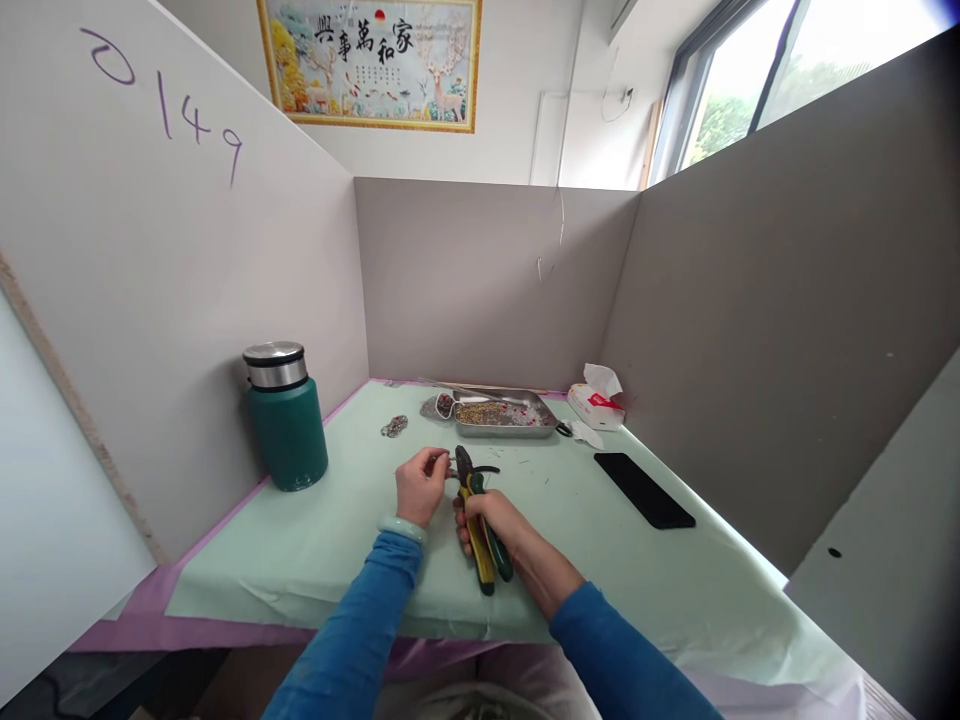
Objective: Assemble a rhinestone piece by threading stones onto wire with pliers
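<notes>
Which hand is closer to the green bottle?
Left. The left hand pinches a small piece right of the bottle; the right hand, holding pliers, is farther right.

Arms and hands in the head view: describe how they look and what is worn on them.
Both arms wear long plain blue sleeves: the left sleeve and right sleeve end at the wrists. The left hand and right hand are ungloved. A pale green bangle circles the left wrist. No markings show on the fabric.
</notes>
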Demonstrator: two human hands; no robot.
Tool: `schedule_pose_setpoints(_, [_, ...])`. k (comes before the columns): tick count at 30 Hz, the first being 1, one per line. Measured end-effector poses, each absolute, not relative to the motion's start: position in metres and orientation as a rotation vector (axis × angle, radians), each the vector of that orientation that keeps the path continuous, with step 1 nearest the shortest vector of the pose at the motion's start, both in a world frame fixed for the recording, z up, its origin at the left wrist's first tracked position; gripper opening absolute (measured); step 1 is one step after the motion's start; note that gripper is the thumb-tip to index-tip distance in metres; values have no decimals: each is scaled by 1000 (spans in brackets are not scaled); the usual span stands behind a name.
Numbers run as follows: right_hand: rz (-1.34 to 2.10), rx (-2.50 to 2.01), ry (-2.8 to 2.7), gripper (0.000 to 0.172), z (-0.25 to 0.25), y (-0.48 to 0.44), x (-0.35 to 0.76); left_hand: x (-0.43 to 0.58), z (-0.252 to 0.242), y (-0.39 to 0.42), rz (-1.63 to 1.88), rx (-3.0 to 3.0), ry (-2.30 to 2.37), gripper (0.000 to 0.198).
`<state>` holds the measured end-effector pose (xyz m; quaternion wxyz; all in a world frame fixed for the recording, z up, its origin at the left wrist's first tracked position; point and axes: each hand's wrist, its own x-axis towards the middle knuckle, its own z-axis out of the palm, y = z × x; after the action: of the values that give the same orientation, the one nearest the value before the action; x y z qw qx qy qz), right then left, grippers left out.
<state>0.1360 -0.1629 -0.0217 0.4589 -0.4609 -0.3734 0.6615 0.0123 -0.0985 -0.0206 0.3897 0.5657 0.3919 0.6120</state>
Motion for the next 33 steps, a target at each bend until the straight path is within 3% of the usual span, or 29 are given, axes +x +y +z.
schedule_pose_setpoints(6, [1601, -1084, -933, 34, -20, -169, 137, 6, -19, -91, 1446, 1397, 964, 28])
schedule_pose_setpoints(14, [1615, -1166, -916, 24, -22, -160, 134, 17, -19, -104, 1578, 1502, 977, 19])
schedule_pose_setpoints(21, [1601, -1077, -929, 36, -17, -172, 137, 8, -20, -89, 1451, 1444, 960, 26])
schedule_pose_setpoints(29, [1632, -1190, -922, 15, -23, -159, 136, 19, -23, -105, 1584, 1536, 968, 18])
schedule_pose_setpoints(33, [1614, -1089, -942, 30, -20, -168, 140, 14, -21, -95, 1555, 1484, 989, 26])
